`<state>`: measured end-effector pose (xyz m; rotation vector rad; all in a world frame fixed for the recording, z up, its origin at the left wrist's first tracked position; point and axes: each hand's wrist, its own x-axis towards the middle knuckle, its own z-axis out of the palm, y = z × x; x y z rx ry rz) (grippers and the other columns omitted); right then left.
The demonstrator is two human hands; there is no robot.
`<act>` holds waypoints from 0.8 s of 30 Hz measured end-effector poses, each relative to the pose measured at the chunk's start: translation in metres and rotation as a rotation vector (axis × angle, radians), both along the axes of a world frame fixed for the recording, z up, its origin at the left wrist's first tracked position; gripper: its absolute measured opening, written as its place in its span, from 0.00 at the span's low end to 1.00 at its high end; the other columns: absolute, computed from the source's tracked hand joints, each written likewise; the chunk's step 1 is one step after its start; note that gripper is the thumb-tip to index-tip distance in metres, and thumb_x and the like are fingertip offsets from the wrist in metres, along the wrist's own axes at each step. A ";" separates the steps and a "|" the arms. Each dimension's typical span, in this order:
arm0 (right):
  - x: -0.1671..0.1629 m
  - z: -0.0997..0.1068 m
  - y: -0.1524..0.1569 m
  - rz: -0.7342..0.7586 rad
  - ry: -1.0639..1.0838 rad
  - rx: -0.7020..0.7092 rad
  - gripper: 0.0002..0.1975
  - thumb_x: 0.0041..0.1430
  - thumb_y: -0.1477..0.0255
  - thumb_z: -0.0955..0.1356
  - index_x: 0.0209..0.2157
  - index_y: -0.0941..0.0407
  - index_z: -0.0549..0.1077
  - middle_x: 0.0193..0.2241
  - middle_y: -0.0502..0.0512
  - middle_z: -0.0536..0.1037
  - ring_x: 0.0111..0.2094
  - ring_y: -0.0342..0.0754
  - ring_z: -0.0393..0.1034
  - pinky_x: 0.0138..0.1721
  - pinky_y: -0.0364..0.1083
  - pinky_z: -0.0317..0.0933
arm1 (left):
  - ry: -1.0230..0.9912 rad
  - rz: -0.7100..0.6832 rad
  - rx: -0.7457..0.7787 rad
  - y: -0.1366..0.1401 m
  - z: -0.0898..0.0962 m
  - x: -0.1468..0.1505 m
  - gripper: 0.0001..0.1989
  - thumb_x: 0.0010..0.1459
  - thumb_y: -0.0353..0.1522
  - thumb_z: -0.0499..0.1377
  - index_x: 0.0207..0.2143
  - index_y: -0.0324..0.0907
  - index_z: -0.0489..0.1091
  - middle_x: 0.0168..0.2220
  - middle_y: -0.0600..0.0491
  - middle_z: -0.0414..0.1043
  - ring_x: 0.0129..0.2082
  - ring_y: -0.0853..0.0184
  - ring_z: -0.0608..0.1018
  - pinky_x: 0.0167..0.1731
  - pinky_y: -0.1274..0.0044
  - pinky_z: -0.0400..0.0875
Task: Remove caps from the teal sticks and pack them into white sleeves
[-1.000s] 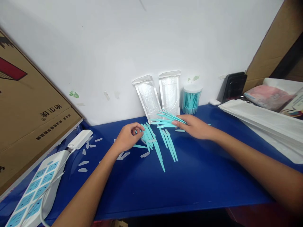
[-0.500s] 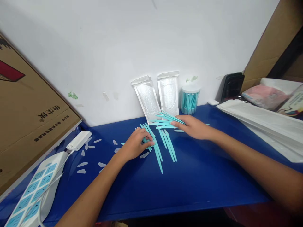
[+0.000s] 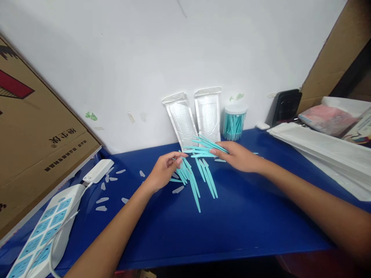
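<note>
In my right hand (image 3: 236, 155) is a fanned bundle of slim teal eyebrow razors (image 3: 203, 148), gripped between thumb and fingers, tips pointing left. My left hand (image 3: 165, 170) hovers at the left side of a loose pile of the same razors (image 3: 193, 185), its index finger stretched out and the thumb apart below it. Part of the pile is hidden behind its fingers. Two more razors (image 3: 209, 179) lie beside the pile, under the bundle. Small clear blade caps (image 3: 177, 189) are scattered on the blue table (image 3: 232, 227).
Two silver bubble pouches (image 3: 207, 112) lean against the wall, beside a lidded clear jar (image 3: 234, 123) of teal sticks. A power strip (image 3: 49, 231) and white adapter (image 3: 98, 171) sit left, near a cardboard box (image 3: 43, 127). White packaging (image 3: 321, 150) lies right.
My left hand has lifted slightly up and left off the pile, its index finger straightening. My right hand keeps the bundle in almost the same place. The view has shifted slightly.
</note>
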<state>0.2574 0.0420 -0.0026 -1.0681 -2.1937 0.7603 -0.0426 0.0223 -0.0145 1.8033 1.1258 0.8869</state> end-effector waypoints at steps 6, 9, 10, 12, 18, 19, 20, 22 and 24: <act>-0.001 0.001 -0.001 -0.004 0.025 -0.010 0.25 0.71 0.49 0.60 0.36 0.56 0.73 0.34 0.55 0.77 0.36 0.54 0.71 0.38 0.48 0.61 | -0.196 0.092 -0.123 0.001 -0.001 0.002 0.19 0.59 0.45 0.67 0.44 0.40 0.77 0.37 0.48 0.79 0.35 0.66 0.78 0.33 0.76 0.71; -0.001 0.001 -0.002 0.005 0.033 -0.018 0.25 0.71 0.49 0.59 0.35 0.55 0.72 0.33 0.55 0.77 0.36 0.54 0.72 0.39 0.49 0.61 | -0.223 0.145 -0.116 0.002 -0.002 0.003 0.19 0.57 0.45 0.69 0.42 0.39 0.80 0.38 0.46 0.83 0.36 0.64 0.80 0.36 0.75 0.72; -0.001 0.001 -0.002 0.009 0.038 -0.021 0.25 0.71 0.49 0.59 0.35 0.55 0.72 0.33 0.55 0.77 0.36 0.54 0.72 0.39 0.49 0.61 | -0.223 0.166 -0.108 0.002 -0.003 0.003 0.19 0.57 0.45 0.70 0.42 0.39 0.81 0.38 0.45 0.83 0.36 0.64 0.81 0.37 0.74 0.72; -0.001 0.002 -0.003 0.017 0.044 -0.025 0.25 0.71 0.49 0.59 0.35 0.55 0.72 0.33 0.55 0.77 0.36 0.53 0.72 0.40 0.49 0.61 | -0.229 0.204 -0.097 0.002 -0.003 0.004 0.19 0.57 0.45 0.70 0.42 0.39 0.82 0.38 0.45 0.84 0.36 0.63 0.82 0.39 0.74 0.72; -0.002 0.002 -0.003 0.030 0.044 -0.019 0.25 0.71 0.49 0.59 0.33 0.55 0.70 0.31 0.53 0.75 0.34 0.52 0.70 0.39 0.48 0.60 | -0.269 0.200 -0.089 0.000 -0.001 0.006 0.19 0.56 0.45 0.70 0.43 0.40 0.81 0.42 0.44 0.84 0.38 0.61 0.84 0.37 0.73 0.72; -0.003 0.002 -0.003 0.034 0.046 -0.016 0.25 0.71 0.49 0.59 0.33 0.55 0.70 0.31 0.53 0.74 0.34 0.52 0.69 0.39 0.48 0.60 | -0.264 0.183 -0.094 -0.001 -0.001 0.006 0.19 0.56 0.45 0.71 0.43 0.40 0.81 0.42 0.44 0.84 0.37 0.61 0.84 0.36 0.74 0.72; -0.003 0.002 -0.003 0.038 0.048 -0.011 0.25 0.71 0.49 0.59 0.33 0.55 0.70 0.31 0.53 0.74 0.34 0.51 0.69 0.38 0.48 0.60 | -0.256 0.171 -0.099 -0.001 -0.001 0.007 0.19 0.56 0.44 0.71 0.42 0.40 0.81 0.42 0.44 0.84 0.36 0.61 0.84 0.35 0.74 0.72; -0.003 0.002 -0.003 0.043 0.047 -0.001 0.25 0.71 0.49 0.59 0.32 0.55 0.70 0.30 0.53 0.74 0.33 0.51 0.68 0.38 0.48 0.59 | -0.241 0.162 -0.109 -0.001 0.000 0.008 0.19 0.55 0.44 0.71 0.42 0.40 0.81 0.41 0.44 0.85 0.35 0.61 0.84 0.35 0.74 0.72; -0.003 0.002 -0.003 0.049 0.043 0.005 0.25 0.71 0.49 0.59 0.32 0.55 0.69 0.30 0.52 0.73 0.32 0.50 0.67 0.37 0.47 0.59 | -0.231 0.160 -0.115 -0.002 0.000 0.008 0.19 0.55 0.44 0.71 0.42 0.40 0.81 0.40 0.44 0.85 0.35 0.60 0.84 0.35 0.73 0.73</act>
